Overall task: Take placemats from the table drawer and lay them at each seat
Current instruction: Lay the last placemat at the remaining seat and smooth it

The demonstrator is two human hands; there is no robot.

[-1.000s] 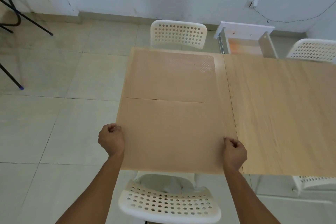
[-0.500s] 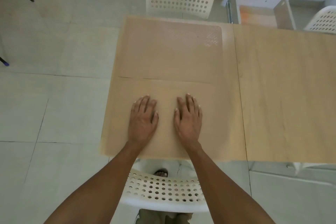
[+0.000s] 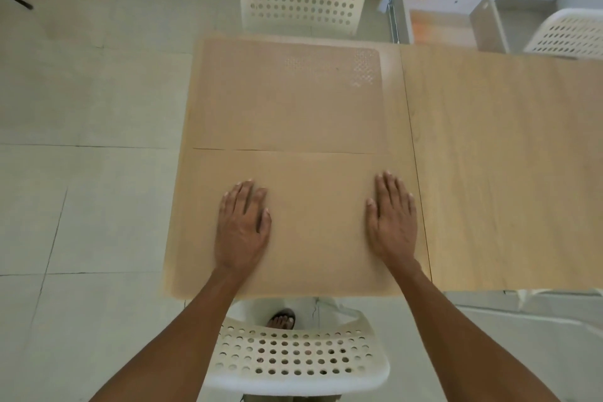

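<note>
Two tan placemats lie on the left end of the wooden table (image 3: 496, 173). The near placemat (image 3: 316, 222) lies flat at the seat in front of me, its far edge meeting the far placemat (image 3: 287, 98), which lies before the opposite chair. My left hand (image 3: 243, 225) presses flat on the near placemat's left part, fingers straight. My right hand (image 3: 391, 219) presses flat on its right part, close to the mat's right edge. The table drawer (image 3: 443, 26) stands pulled out at the far side, an orange-tan sheet visible inside.
A white perforated chair (image 3: 297, 356) stands right below me at the near edge, a sandalled foot (image 3: 282, 318) under it. Another white chair (image 3: 301, 0) faces it across the table, and a third chair (image 3: 567, 31) is at the far right. Tiled floor lies to the left.
A second ago both hands pinched the near placemat's side edges and set it down. Then they lay flat together at its middle; now they have slid apart toward its sides.
</note>
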